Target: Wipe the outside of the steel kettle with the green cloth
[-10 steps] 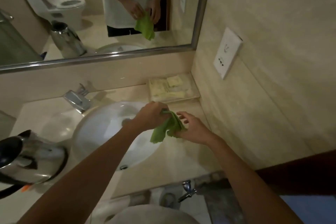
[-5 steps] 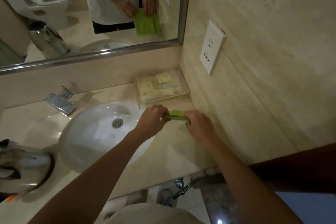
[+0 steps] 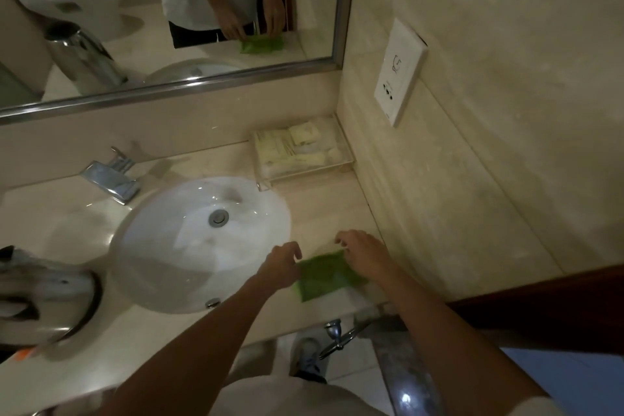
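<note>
The green cloth (image 3: 322, 278) lies spread flat on the beige counter (image 3: 324, 213), to the right of the sink. My left hand (image 3: 282, 267) pinches its left edge with curled fingers. My right hand (image 3: 366, 255) holds its far right corner. The steel kettle (image 3: 44, 294) stands on its dark base at the far left edge of the counter, blurred and partly cut off by the frame. Well over a sink's width separates it from both hands. The mirror (image 3: 189, 13) shows the kettle, the cloth and both hands again.
A white oval sink (image 3: 162, 267) with a chrome tap (image 3: 113, 179) fills the counter's middle. A clear tray of sachets (image 3: 304, 150) sits in the back right corner. The tiled wall with a white socket plate (image 3: 400, 73) closes the right side. The counter's front edge runs just below the cloth.
The cloth was held up between both hands and stretched out. Now it has come down toward me and lies flat on the counter near the front edge. The view has shifted right.
</note>
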Tool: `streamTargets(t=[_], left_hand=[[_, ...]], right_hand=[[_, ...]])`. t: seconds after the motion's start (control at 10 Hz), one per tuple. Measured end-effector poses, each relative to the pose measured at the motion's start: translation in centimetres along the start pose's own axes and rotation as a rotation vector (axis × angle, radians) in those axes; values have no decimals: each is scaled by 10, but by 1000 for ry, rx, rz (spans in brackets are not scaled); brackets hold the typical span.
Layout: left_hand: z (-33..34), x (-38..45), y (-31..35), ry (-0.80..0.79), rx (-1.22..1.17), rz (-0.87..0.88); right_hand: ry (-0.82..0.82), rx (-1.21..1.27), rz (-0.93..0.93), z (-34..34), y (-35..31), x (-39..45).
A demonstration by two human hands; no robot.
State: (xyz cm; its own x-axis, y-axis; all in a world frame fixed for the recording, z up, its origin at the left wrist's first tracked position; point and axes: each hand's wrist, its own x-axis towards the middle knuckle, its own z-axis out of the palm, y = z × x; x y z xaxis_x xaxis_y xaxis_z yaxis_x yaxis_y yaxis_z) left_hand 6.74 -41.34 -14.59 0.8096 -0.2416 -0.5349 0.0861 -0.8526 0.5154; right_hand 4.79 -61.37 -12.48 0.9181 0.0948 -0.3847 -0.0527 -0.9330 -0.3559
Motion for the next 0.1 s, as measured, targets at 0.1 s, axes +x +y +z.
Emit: streamTargets(t=[0.1], left_hand=[[-8,5,-11,14,52,-82]], right_hand=[[6,-2,-48,-6,-10,12]])
